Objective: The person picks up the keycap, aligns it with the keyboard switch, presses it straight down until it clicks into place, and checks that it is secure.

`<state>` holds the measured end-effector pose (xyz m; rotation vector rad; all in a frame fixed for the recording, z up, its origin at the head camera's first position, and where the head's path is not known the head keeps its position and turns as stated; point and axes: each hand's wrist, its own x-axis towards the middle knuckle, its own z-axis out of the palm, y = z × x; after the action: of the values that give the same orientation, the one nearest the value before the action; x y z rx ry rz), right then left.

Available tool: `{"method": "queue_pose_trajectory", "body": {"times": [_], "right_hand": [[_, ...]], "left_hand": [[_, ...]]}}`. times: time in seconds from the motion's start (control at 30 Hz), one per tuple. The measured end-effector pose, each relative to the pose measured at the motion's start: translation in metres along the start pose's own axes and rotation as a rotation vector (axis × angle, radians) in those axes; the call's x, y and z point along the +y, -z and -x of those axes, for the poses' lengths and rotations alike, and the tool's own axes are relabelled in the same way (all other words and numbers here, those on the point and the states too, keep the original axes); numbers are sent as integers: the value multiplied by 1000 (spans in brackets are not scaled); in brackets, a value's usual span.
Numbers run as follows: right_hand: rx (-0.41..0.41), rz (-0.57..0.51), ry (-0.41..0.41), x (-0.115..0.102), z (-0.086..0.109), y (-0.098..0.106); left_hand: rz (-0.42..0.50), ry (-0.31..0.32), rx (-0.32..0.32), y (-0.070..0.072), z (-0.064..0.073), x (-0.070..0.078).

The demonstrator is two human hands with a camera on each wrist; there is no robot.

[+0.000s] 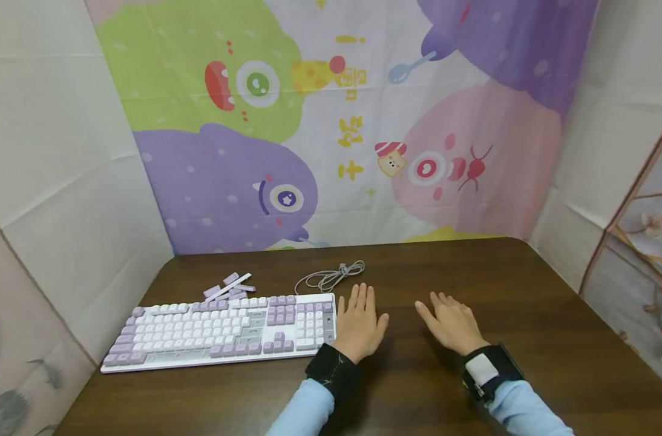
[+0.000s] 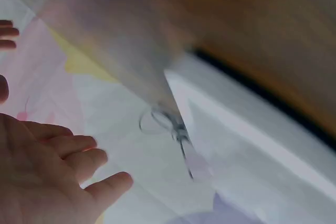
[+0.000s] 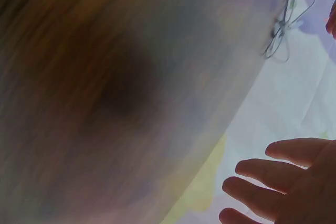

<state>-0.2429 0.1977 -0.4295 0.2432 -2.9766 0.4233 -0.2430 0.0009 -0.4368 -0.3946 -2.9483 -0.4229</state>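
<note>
A white and lilac keyboard (image 1: 200, 333) lies on the left half of the brown table, with grey gaps where several keycaps are off. My left hand (image 1: 359, 324) is at the keyboard's right end, palm down with straight fingers and nothing in it. Farther right, my right hand (image 1: 452, 321) is held over the bare wood, its fingers extended and also holding nothing. In the left wrist view, the keyboard's white corner (image 2: 184, 77) shows beside the left fingers. The right wrist view has the right fingers (image 3: 257, 198) spread apart.
Behind the keyboard sits a small pile of loose lilac and white keycaps (image 1: 231, 279). A bundled grey cable (image 1: 331, 278) lies at the keyboard's back right. A cartoon-printed cloth (image 1: 353, 212) hangs along the table's far edge, and pale cloth walls (image 1: 75, 151) flank both sides.
</note>
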Motion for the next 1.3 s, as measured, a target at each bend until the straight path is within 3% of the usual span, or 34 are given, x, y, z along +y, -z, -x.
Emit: {"method": "queue_pose_trajectory", "body": {"times": [0.13,0.33,0.67,0.93,1.07,1.3], "right_hand": [[0,-15,64,-16,-5,-6],[-90,-115,87,-45,-12,-22],[-132,-161,134,-101,-25,-38],[-148,-150,167,-127,-33,-48],[-160,-152,186,-136,-37,-53],[-173,-167,233,-154,-39,-66]], "left_hand": [[32,54,70,15,9,-26],[32,154,190,32,22,-78],[-16,242,149,52,45,-140],[-54,328,141,64,61,-185],[-36,408,111,74,73,-214],[-6,625,46,100,103,-278]]}}
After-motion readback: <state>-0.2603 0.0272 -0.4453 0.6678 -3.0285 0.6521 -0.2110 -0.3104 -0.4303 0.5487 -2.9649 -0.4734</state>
